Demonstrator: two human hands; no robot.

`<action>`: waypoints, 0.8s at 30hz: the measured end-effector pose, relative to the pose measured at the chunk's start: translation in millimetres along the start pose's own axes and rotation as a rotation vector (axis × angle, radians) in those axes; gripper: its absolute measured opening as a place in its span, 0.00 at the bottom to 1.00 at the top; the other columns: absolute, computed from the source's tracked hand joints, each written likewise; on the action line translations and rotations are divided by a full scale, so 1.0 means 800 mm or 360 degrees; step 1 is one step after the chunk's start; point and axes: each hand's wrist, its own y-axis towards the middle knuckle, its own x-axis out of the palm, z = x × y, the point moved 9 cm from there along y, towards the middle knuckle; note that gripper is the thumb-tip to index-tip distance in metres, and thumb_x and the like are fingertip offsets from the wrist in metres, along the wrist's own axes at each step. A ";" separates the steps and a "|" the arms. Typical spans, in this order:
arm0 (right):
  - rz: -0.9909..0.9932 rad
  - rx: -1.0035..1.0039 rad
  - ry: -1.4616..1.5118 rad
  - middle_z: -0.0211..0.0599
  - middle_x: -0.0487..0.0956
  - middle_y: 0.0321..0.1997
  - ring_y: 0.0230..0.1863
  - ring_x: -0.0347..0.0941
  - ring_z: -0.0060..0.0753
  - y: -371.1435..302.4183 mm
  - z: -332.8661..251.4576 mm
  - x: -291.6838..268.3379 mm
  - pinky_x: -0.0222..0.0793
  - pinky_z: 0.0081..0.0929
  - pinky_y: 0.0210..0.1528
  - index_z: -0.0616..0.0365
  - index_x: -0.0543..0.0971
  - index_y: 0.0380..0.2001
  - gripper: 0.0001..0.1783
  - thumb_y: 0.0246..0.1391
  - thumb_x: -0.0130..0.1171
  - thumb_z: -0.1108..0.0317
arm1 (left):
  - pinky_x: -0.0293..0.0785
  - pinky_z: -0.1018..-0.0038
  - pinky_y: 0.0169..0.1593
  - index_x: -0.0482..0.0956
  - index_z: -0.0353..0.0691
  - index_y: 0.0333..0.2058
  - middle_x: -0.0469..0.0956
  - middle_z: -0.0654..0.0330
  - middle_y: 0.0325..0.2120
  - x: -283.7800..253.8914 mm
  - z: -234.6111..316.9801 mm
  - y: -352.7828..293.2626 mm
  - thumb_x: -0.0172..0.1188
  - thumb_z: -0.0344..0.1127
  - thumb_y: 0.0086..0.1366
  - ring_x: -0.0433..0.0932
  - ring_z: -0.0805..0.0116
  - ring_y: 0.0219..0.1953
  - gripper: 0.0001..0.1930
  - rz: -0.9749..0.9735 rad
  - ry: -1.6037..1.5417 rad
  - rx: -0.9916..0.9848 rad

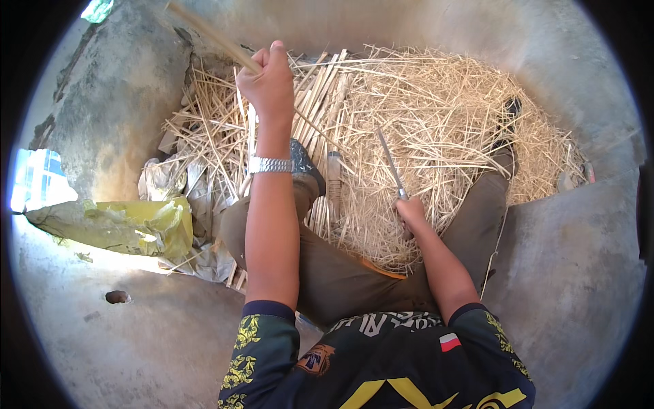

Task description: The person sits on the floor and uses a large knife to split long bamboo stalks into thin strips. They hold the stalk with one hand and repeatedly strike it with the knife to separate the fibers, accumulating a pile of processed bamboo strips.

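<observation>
One stick (212,36) fills the left fist (268,80), one knife (390,162) the right fist (411,214); white lettering (371,326) marks the shirt (368,365).

A gap separates the stick (218,40) from the knife (390,160), straw heap (443,116) blocking beneath.

A grey, stained concrete wall (129,112) bounds the work area at the upper left; dark cracks run down its outer side. A small bright green patch (97,9) shows at the top edge. Below the cracks, a bright opening (42,178) admits daylight. Beneath this opening, translucent yellow plastic sheeting (163,225) extends sideways, gathered to a point at its left end and crumpled at its right. Pale grey crumpled sheeting (178,178) lies just beside it. A dark oval hole (118,297) pierces the grey surface (75,327) at the lower left.
</observation>
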 end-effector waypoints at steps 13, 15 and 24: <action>-0.0116 -0.0545 -0.0198 0.32 0.75 0.19 0.20 0.69 0.23 -0.060 -0.134 0.005 0.64 0.29 0.24 0.63 0.80 0.30 0.11 0.52 0.61 0.64 | 0.58 0.78 0.16 0.61 0.47 0.12 0.68 0.62 0.09 0.015 -0.011 -0.002 0.63 0.29 0.64 0.63 0.76 0.10 0.24 -0.0026 -0.0063 0.0148; -0.0058 -0.0690 -0.0044 0.31 0.74 0.18 0.19 0.68 0.21 -0.090 -0.179 -0.004 0.63 0.29 0.24 0.61 0.80 0.28 0.10 0.54 0.61 0.64 | 0.59 0.78 0.16 0.61 0.48 0.11 0.68 0.62 0.08 0.017 -0.009 0.000 0.62 0.28 0.64 0.62 0.76 0.10 0.25 0.0032 -0.0013 0.0107; -0.0015 -0.0388 -0.0721 0.29 0.74 0.22 0.21 0.68 0.21 0.019 -0.048 0.050 0.65 0.25 0.24 0.57 0.74 0.24 0.08 0.57 0.58 0.70 | 0.56 0.78 0.17 0.67 0.45 0.12 0.65 0.70 0.09 0.021 -0.015 0.002 0.60 0.36 0.67 0.62 0.81 0.12 0.22 0.0168 0.0293 0.0063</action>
